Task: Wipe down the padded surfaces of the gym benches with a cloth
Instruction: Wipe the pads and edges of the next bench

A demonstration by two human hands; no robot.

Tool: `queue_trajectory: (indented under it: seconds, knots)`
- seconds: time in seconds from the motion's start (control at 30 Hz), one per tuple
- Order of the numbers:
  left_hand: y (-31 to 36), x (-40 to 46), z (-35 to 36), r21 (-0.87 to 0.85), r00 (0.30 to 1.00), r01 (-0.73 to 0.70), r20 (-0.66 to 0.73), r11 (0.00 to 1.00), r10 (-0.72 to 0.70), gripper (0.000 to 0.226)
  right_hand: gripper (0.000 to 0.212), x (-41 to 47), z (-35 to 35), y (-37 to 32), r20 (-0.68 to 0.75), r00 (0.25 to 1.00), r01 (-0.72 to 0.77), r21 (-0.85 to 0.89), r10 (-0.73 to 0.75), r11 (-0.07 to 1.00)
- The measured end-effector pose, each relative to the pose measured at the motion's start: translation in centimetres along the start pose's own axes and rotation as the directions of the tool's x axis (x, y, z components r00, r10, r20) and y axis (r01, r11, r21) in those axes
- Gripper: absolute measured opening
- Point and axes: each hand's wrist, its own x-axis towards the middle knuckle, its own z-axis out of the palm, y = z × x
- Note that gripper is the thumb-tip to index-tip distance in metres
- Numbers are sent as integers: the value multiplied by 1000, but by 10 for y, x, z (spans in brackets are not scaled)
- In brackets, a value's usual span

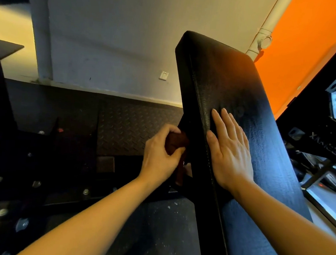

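Note:
A long black padded bench back [233, 84] slopes up from the lower right toward the wall. My right hand [228, 152] lies flat on the pad's top surface with straight fingers, near its left edge. My left hand [160, 155] grips a dark red-brown cloth [177, 143] and holds it against the pad's left side wall. Part of the cloth hangs down below the fist.
Black steel frames with bolts [1, 213] stand at the left. A checker-plate rubber floor [127, 128] lies beneath. A white wall with a socket [164, 75] is behind, an orange wall [307, 37] and a white pipe [265, 32] at the right. Another machine frame [324, 127] flanks the bench's right.

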Motion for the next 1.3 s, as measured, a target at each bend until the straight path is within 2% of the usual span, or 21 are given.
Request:
queue_trajectory:
  seconds: [0.1, 0.2, 0.27, 0.33, 0.4, 0.43, 0.47, 0.5, 0.57, 0.63, 0.73, 0.83, 0.9, 1.0, 1.1, 1.13, 1.17, 1.2, 1.23, 1.27, 1.3]
  knots:
    - [7, 26, -9, -87, 978, 109, -167, 990, -122, 36, 59, 0, -1, -1, 7, 1000, 3, 8, -3, 1000]
    - [23, 53, 4, -110, 980, 86, -169, 990, -104, 38, 60, 1, -1, -1, 10, 1000, -3, -2, 3, 1000]
    - [30, 47, 18, -100, 984, 107, -131, 989, -119, 39, 61, 1, -1, -1, 18, 1000, -5, -13, 5, 1000]
    - [30, 27, 17, -78, 995, 63, -74, 995, -69, 39, 61, 1, -1, 0, 17, 1000, 0, -19, 1, 1000]
    - [19, 8, 4, -51, 994, 9, 108, 999, -4, 39, 62, 1, -2, 0, 23, 1000, 3, -19, -3, 1000]
    - [15, -1, -5, -45, 977, 18, 212, 999, -8, 38, 62, 0, -2, 0, 26, 1000, 5, -16, -4, 1000]
    - [13, -8, -13, -37, 965, 47, 260, 998, -36, 38, 61, 0, -2, 0, 22, 1000, 9, -11, -8, 1000]
    - [13, -8, -19, -40, 970, 90, 230, 995, -79, 37, 59, 0, -2, 0, 14, 1000, 13, -8, -13, 1000]
    - [18, 8, -22, -58, 987, 161, 26, 985, -160, 35, 55, 0, -2, 2, 8, 1000, 23, -10, -22, 1000]
    - [30, 35, -18, -91, 980, 175, -84, 980, -183, 37, 54, 0, -1, 3, 13, 1000, 27, -15, -27, 1000]
    - [42, 56, 1, -143, 984, 142, -87, 980, -155, 40, 55, 0, -2, 3, 33, 999, 21, -14, -21, 1000]
    - [41, 32, 14, -118, 988, 131, -62, 984, -139, 44, 55, 0, -4, 2, 43, 999, 16, -26, -15, 1000]
    - [37, 10, 11, -96, 995, 97, -18, 991, -99, 45, 55, 0, -5, 1, 51, 999, 8, -24, -7, 1000]
    - [38, -19, 0, -98, 984, 110, 149, 989, -95, 45, 55, -1, -7, -1, 59, 998, 12, -36, -10, 999]
    - [47, -35, -19, -63, 906, 168, 402, 984, -129, 41, 54, 1, -13, -3, 121, 993, 11, 11, -12, 1000]
    - [52, -38, -25, -46, 889, 175, 436, 983, -138, 40, 54, 1, -16, -5, 143, 990, -4, 67, -6, 998]
    - [58, -38, -31, -45, 901, 185, 408, 982, -151, 39, 54, -1, -21, -7, 156, 988, -38, 177, 10, 983]
    - [65, -34, -35, -56, 936, 197, 308, 979, -171, 38, 54, -6, -28, -10, 158, 987, -91, 321, 41, 943]
    - [73, -29, -38, -76, 964, 227, 160, 971, -213, 37, 52, -16, -35, -15, 140, 987, -134, 469, 76, 873]
    - [84, -21, -40, -116, 965, 260, 17, 958, -260, 36, 49, -29, -41, -19, 110, 989, -145, 605, 98, 783]
    - [95, -14, -40, -168, 950, 291, -66, 942, -305, 37, 48, -42, -46, -25, 88, 991, -133, 723, 100, 677]
